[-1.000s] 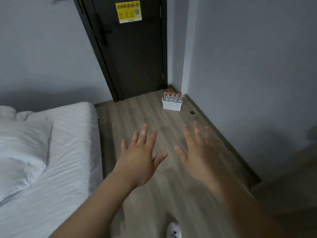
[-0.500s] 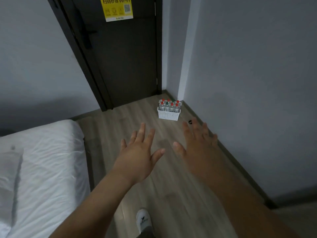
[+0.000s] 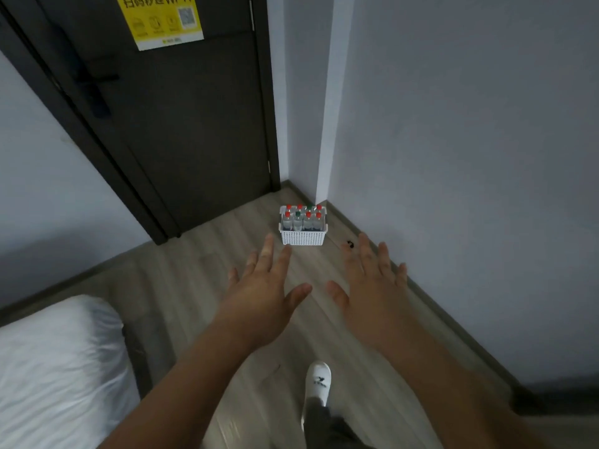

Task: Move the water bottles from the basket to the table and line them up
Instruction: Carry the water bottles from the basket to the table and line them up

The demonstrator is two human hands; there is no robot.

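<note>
A small white plastic basket [image 3: 302, 238] stands on the wooden floor in the corner beside the door. Several clear water bottles [image 3: 303, 218] with red and green caps stand upright in it, in two rows. My left hand [image 3: 264, 294] is stretched forward, palm down, fingers spread, holding nothing, short of the basket. My right hand [image 3: 372, 291] is held out the same way to the right of the basket, also holding nothing. No table is in view.
A dark door [image 3: 181, 124] with a yellow Wi-Fi sign [image 3: 160, 19] is straight ahead. A bed with white bedding [image 3: 58, 364] fills the lower left. A grey wall [image 3: 470, 157] runs along the right. A small black object [image 3: 349, 244] lies on the floor by the basket. My white shoe [image 3: 318, 382] is below.
The view has moved forward toward the corner, so the basket looks larger and closer to my hands. The bed has slid to the lower left. Both hands stay spread.
</note>
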